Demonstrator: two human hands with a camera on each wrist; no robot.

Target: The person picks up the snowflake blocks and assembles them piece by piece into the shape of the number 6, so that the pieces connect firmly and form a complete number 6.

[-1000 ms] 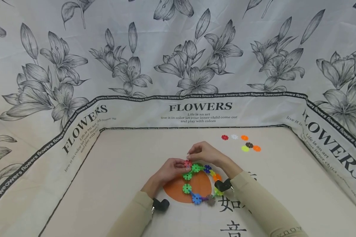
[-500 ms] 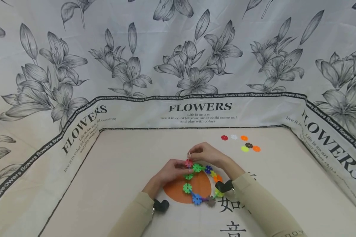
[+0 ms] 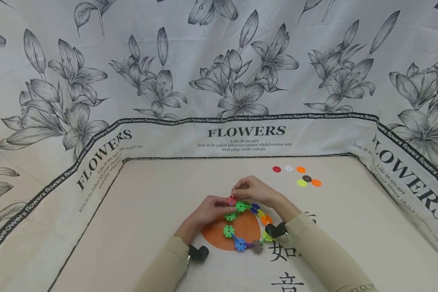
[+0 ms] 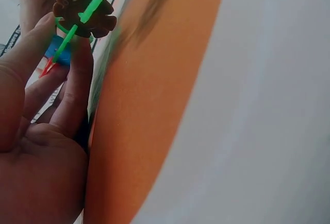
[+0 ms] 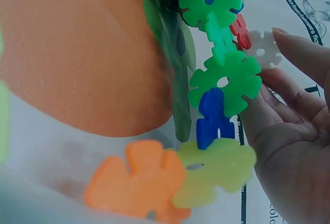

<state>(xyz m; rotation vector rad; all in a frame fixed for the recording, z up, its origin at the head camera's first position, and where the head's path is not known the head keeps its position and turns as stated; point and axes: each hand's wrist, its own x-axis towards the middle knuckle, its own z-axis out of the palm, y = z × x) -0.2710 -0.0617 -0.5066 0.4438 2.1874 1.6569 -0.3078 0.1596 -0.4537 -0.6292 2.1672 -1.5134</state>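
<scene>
A closed loop of slotted plastic flower discs, in greens, blues, yellow, orange and brown, hangs between the hands in the head view; a green disc (image 3: 228, 231) forms its left side. My left hand (image 3: 209, 211) pinches the loop at its upper left, near the red disc (image 3: 231, 201). Just above, my right hand (image 3: 256, 190) holds a white disc (image 5: 265, 51) between thumb and fingers. In the right wrist view the white disc meets the edge of the red one; how deep their slots engage cannot be told. The left wrist view shows a brown disc (image 4: 85, 13) beyond the left thumb.
Several loose discs lie at the back right, among them a red disc (image 3: 276, 169), a white disc (image 3: 288, 168) and an orange disc (image 3: 301, 170). The cloth-covered table (image 3: 160, 182) carries a printed orange circle (image 3: 213, 235). A flower-printed curtain (image 3: 175, 138) encloses the back and sides.
Both hands stay nearly in place at the red and white discs. The lower part of the loop has swung slightly to the left.
</scene>
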